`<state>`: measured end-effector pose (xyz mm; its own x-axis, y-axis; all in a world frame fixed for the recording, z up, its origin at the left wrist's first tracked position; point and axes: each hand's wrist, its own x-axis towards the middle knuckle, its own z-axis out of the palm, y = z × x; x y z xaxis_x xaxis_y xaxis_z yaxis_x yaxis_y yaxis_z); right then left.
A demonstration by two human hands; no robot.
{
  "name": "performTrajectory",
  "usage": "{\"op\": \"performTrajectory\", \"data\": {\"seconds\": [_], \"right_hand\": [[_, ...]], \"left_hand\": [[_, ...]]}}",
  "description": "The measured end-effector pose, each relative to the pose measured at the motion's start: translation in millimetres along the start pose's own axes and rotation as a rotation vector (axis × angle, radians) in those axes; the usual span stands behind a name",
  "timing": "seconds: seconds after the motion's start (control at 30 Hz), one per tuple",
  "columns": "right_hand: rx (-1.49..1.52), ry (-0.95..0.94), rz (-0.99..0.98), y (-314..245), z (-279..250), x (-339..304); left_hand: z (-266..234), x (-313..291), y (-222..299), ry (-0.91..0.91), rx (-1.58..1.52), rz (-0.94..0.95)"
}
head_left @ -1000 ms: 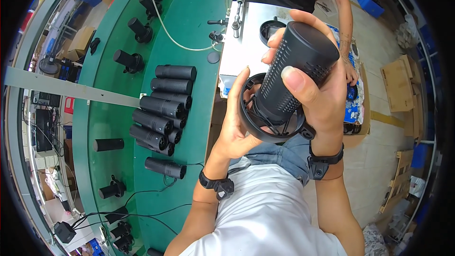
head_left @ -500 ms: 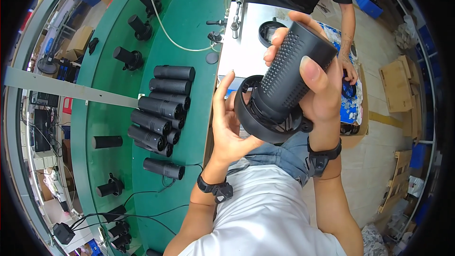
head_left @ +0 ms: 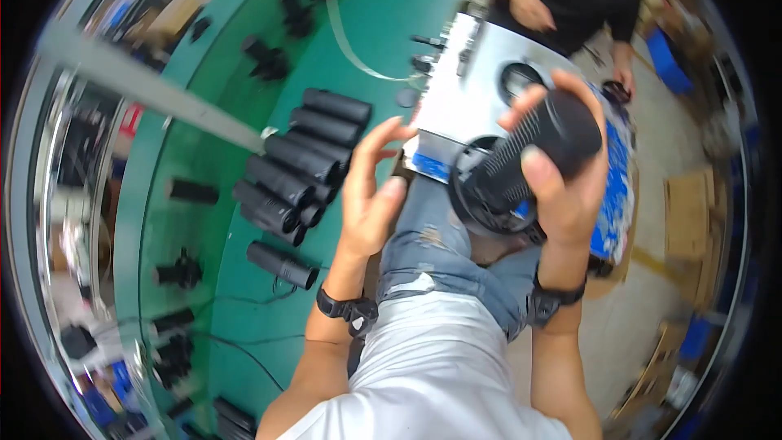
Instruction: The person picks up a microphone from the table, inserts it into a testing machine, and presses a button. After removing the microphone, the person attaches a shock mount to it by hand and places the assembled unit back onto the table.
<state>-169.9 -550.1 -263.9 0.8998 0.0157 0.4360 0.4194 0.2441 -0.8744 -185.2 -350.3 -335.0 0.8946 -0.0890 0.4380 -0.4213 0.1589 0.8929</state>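
Note:
My right hand [head_left: 573, 200] is wrapped round a black ribbed cylinder with a wide ring-shaped base [head_left: 509, 169], holding it tilted above my lap with the base toward the lower left. My left hand [head_left: 368, 208] is apart from it, its fingers spread and nothing in them. Beside that hand, on the green bench [head_left: 309, 73], lies a stack of several black cylinders [head_left: 281, 178]. Nearer to me, a single black cylinder [head_left: 281, 264] lies by a cable. The picture is somewhat blurred by motion.
A metal-topped work stand [head_left: 472, 85] with fittings and a round black ring [head_left: 520, 81] stands ahead. Across it, a co-worker in a black shirt [head_left: 582, 0] holds a small dark thing. A sunken green strip [head_left: 236, 114] carries more black parts. A pale post [head_left: 163, 85] crosses at left.
My left hand has let go of the ring-shaped base and moved away to the left. My right hand still holds the cylinder, now slightly farther right. The whole view has turned.

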Motion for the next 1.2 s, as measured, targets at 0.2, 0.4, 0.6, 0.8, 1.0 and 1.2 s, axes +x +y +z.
{"op": "performTrajectory", "data": {"seconds": [0.2,0.4,0.6,0.8,1.0,1.2], "right_hand": [[-0.283,-0.516,-0.165,27,47,-9],[-0.28,-0.287,0.086,25,20,-19],[-0.176,-0.285,0.291,54,-4,-46],[-0.213,-0.21,0.382,67,-11,-64],[-0.215,-0.15,0.474,75,-26,-80],[-0.253,-0.134,0.537,73,-47,-87]], "left_hand": [[-24,-4,13,-0.219,0.493,0.176],[-178,-27,31,0.831,0.669,0.046],[-312,-55,-41,1.127,1.114,-0.086],[-348,-42,-82,1.037,1.066,-0.286],[-350,-18,-99,0.934,1.21,-0.239],[-375,-10,-40,1.106,1.171,0.115]]}}
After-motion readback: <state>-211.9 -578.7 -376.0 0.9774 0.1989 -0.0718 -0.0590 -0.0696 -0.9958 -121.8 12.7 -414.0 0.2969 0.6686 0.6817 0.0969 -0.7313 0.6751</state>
